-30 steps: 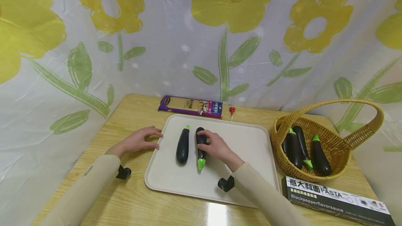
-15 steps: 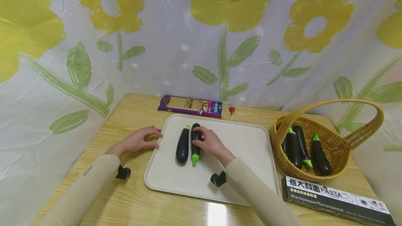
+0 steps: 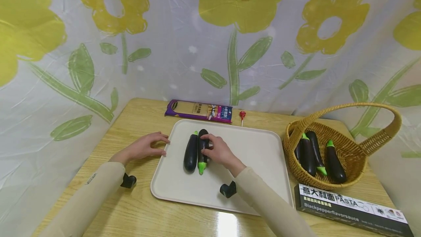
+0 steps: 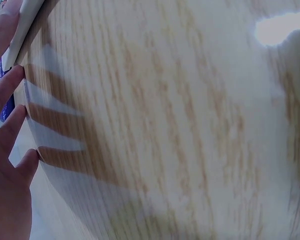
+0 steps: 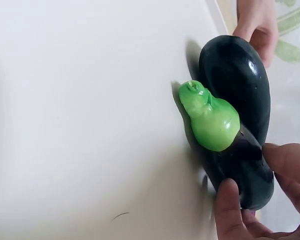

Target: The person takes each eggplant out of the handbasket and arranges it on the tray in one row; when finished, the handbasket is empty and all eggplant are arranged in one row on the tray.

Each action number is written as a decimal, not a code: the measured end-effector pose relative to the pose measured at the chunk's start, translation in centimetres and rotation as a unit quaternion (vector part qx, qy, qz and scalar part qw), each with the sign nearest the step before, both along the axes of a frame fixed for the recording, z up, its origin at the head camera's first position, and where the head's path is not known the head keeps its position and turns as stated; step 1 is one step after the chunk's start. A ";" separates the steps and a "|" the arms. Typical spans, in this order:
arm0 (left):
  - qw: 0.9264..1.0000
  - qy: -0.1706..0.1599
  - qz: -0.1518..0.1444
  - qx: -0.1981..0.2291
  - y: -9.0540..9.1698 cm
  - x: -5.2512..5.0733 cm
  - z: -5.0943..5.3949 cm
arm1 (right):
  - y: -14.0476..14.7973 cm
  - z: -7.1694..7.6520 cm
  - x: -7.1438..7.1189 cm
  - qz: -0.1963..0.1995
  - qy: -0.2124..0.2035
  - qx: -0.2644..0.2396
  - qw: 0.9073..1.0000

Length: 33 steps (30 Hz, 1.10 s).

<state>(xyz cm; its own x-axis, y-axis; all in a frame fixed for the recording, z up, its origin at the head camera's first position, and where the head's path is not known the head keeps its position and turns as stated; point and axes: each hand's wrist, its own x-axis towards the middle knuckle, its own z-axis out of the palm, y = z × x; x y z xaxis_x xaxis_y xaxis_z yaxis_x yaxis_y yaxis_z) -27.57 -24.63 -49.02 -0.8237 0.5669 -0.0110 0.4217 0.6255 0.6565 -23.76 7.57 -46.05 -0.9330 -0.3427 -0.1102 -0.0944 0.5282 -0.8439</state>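
Two dark purple eggplants lie side by side on a cream tray (image 3: pixel 260 153), touching or nearly so. The left eggplant (image 3: pixel 190 158) has its green stem end pointing away from me; the other eggplant (image 3: pixel 201 156) has its green cap toward me. My right hand (image 3: pixel 221 153) grips this second eggplant between thumb and fingers, as its green cap (image 5: pixel 215 122) and body show close up in the right wrist view. At the tray's left rim, my left hand (image 3: pixel 144 147) rests with fingers spread and slightly bent, holding nothing. In the left wrist view, the left hand (image 4: pixel 7 185) shows only partly.
A wicker basket (image 3: pixel 353 178) with a tall handle holds several eggplants to the tray's right. In front of it lies a black-and-white pasta box (image 3: pixel 352 207). Behind the tray are a purple pasta packet (image 3: pixel 198 111) and a red lollipop (image 3: pixel 242 114). A flowered curtain hangs behind the wooden table (image 3: pixel 131 207).
My right hand has shifted left with its eggplant, bringing it from a gap apart to right beside the left eggplant. My left hand has stayed at the tray rim.
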 end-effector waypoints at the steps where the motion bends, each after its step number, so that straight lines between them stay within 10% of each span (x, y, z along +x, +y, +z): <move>1: 1.000 -0.001 0.001 -0.001 0.0 0.0 0.0 | 0.0 0.0 0.1 0.000 0.001 0.001 1.000; 33: 1.000 0.004 -0.004 0.000 0.0 0.1 0.2 | 0.8 -0.4 1.4 0.001 -0.025 -0.031 0.999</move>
